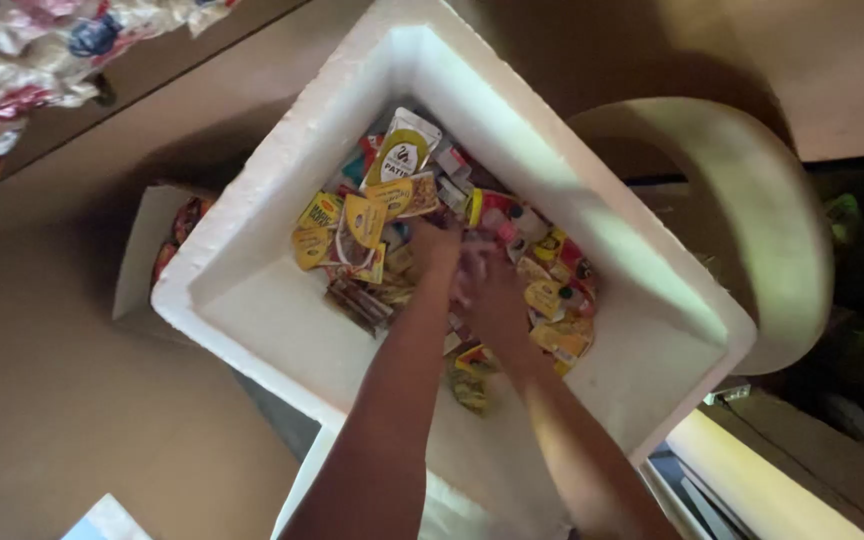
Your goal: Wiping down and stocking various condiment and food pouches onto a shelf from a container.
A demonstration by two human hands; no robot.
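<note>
A white foam box (282, 160) sits below me, holding several small yellow, red and brown sachets (352, 225) heaped toward its far side. A taller yellow-green pouch (402, 150) stands at the back of the heap. Both my arms reach down into the box. My left hand (437, 245) rests among the sachets in the middle of the pile. My right hand (487, 290) is blurred, close beside the left and on the sachets too. Whether either hand has closed on a sachet is hidden by blur and the pile.
A small open carton (147, 250) with reddish packets sits left of the foam box on a brown surface. Crinkled shiny wrappers (22, 55) lie at the top left. A curved pale band (772, 210) arcs at the right, above white edged panels (742, 480).
</note>
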